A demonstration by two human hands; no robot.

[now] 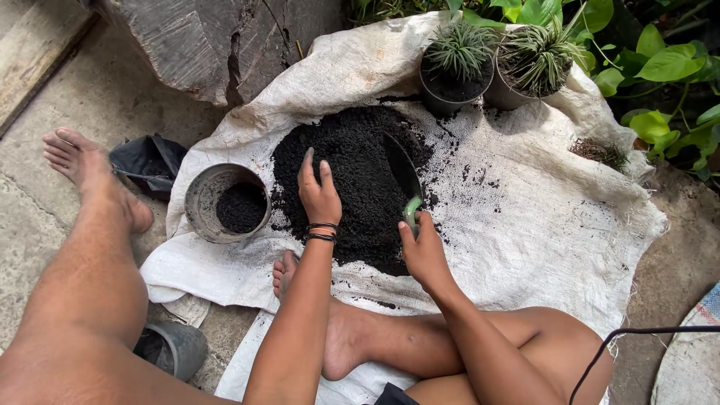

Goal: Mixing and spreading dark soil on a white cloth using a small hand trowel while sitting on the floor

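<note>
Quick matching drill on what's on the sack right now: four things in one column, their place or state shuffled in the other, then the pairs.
Things
1. left hand
2. right hand
3. grey pot
4. two potted plants

Places or states
A. at the sack's far edge, side by side
B. grips the green-handled trowel
C. left of the soil pile, a little soil inside
D. fingers spread on the soil pile

Pairs: 1-D, 2-B, 3-C, 4-A
</note>
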